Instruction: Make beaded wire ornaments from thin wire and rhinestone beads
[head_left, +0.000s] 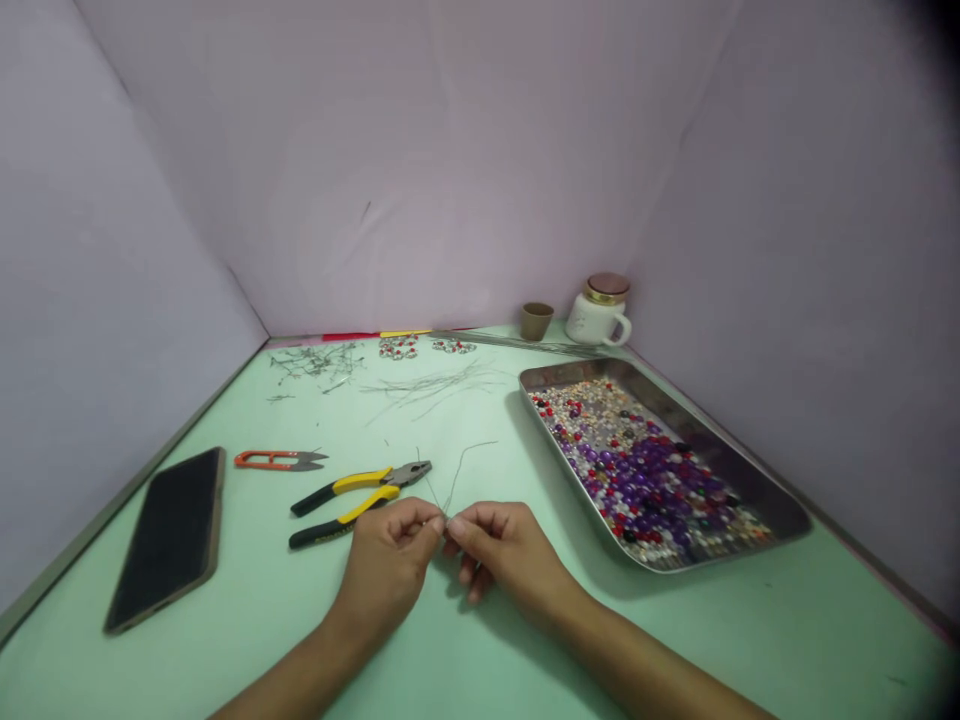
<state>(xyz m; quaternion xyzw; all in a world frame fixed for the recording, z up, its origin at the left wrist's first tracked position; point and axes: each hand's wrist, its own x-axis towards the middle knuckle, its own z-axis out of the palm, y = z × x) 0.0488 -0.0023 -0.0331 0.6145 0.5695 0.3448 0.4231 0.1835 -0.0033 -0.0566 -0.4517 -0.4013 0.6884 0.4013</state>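
My left hand [392,552] and my right hand [511,552] meet at the middle of the table, thumbs and forefingers pinched close together. Between their fingertips they grip a thin wire [457,468], whose bent ends stick up and away from me; the part inside the pinch is hidden. Just beyond my left hand lie pliers [360,500] with black and yellow handles, jaws pointing right. Farther left rest orange thread snips [279,460]. To the right of my right hand stands a metal tray [592,520] holding many purple, red, white and gold beads.
A phone [169,540] lies at the left. Toward the back are a pile of wire scraps [319,365], loose wire lengths [431,385], and beaded pieces [398,347]. A small brown cup [536,321] and a lidded white mug [595,318] stand by the back wall.
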